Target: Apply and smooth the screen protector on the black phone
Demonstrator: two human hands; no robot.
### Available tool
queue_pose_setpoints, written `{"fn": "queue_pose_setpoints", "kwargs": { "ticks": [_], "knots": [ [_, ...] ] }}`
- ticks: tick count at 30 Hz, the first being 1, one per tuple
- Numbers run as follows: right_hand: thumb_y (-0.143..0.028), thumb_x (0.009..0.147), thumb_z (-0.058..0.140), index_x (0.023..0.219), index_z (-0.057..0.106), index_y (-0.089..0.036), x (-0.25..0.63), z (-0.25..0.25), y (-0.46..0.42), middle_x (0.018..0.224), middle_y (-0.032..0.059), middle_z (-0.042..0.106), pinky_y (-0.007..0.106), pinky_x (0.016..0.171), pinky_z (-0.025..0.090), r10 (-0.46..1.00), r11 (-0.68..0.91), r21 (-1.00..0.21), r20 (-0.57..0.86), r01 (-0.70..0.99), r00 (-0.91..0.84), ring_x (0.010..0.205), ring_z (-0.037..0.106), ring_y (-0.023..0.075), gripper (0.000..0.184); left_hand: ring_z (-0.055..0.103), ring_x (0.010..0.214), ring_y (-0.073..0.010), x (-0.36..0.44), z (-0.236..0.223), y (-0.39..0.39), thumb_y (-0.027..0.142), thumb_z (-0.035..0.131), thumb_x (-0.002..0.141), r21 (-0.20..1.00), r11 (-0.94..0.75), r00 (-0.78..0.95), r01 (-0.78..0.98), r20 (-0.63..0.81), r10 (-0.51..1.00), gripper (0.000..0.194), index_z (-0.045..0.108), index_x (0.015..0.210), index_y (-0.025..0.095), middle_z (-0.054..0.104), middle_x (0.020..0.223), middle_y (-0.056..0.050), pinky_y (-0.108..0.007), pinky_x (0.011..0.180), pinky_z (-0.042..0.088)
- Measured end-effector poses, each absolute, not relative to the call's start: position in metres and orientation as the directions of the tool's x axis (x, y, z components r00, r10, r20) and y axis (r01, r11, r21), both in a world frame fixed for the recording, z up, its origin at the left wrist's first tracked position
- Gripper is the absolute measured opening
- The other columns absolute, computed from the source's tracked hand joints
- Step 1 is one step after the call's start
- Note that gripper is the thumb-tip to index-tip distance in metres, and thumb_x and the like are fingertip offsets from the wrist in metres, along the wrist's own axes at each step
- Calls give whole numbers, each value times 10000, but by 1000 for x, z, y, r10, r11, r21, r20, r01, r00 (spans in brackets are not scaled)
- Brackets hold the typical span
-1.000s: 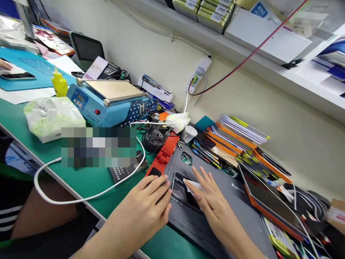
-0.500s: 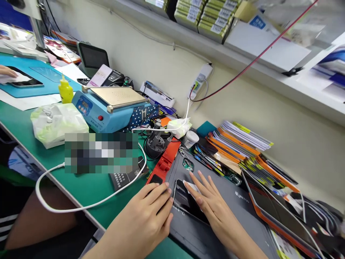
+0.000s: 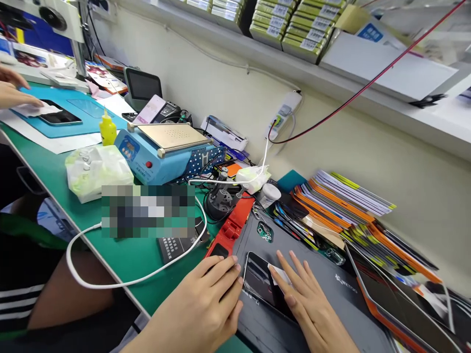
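Observation:
A smartphone (image 3: 257, 278) with a dark glossy screen lies on a dark grey mat. My right hand (image 3: 309, 299) is stretched flat over the phone's right part, fingers a little apart. Beneath its index finger a piece of white wipe (image 3: 280, 275) shows, pressed on the glass; the rest of it is hidden. At the phone's left edge rests my left hand (image 3: 209, 299), its fingers extended side by side and slightly bent, fingertips close to the phone's rim. I see nothing gripped in that hand; its underside is hidden.
A red tool (image 3: 235, 223) and a white cable (image 3: 125, 284) lie left of the mat (image 3: 342, 274). Behind stand a blue heating-plate machine (image 3: 158, 162) and a tissue pack (image 3: 99, 171). Orange-edged packs (image 3: 331, 206) line the wall. Another person's hand (image 3: 22, 95) wipes a phone (image 3: 61, 113) at far left.
The camera view has shifted, so the scene sits further right. My right hand stays flat on the wipe over the phone, my left beside it. More of the other person's hands shows.

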State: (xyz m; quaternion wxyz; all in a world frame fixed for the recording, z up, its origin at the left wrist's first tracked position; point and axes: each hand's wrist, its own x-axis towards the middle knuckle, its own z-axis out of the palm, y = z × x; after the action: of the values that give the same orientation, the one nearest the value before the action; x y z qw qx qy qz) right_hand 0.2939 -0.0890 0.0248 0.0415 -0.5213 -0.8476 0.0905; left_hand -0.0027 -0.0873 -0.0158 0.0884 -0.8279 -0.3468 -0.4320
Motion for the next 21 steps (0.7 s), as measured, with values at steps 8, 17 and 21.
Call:
{"fn": "queue_pose_setpoints", "kwargs": {
  "ticks": [8, 17, 21],
  "knots": [
    [-456, 1179, 300, 1636, 374, -412, 282, 24, -72, 1703, -47, 272, 687, 1284, 140, 856, 513, -209, 59, 832, -513, 1610, 166, 279, 465, 609, 1322, -201, -9, -11, -90, 240, 577, 1054, 189, -755, 459, 628, 694, 555, 237, 726, 1210, 141, 734, 1305, -15, -374, 1169, 431],
    [-371, 1180, 372, 1541, 556, -233, 269, 35, -90, 1695, -38, 282, 489, 1331, 155, 807, 572, -5, 184, 820, -561, 1609, 159, 195, 428, 651, 1290, -233, -11, -7, -85, 186, 560, 1050, 101, -817, 545, 567, 698, 464, 268, 763, 1206, 109, 746, 1313, -56, -370, 1082, 453],
    [-385, 1163, 426, 1551, 549, -227, 266, 39, -102, 1713, -20, 247, 465, 1337, 85, 759, 633, 20, 185, 774, -625, 1612, 152, 211, 437, 666, 1265, -232, -11, -6, -84, 169, 570, 1035, 67, -815, 560, 576, 694, 453, 259, 778, 1177, 111, 760, 1280, -55, -361, 1086, 450]
  ]
}}
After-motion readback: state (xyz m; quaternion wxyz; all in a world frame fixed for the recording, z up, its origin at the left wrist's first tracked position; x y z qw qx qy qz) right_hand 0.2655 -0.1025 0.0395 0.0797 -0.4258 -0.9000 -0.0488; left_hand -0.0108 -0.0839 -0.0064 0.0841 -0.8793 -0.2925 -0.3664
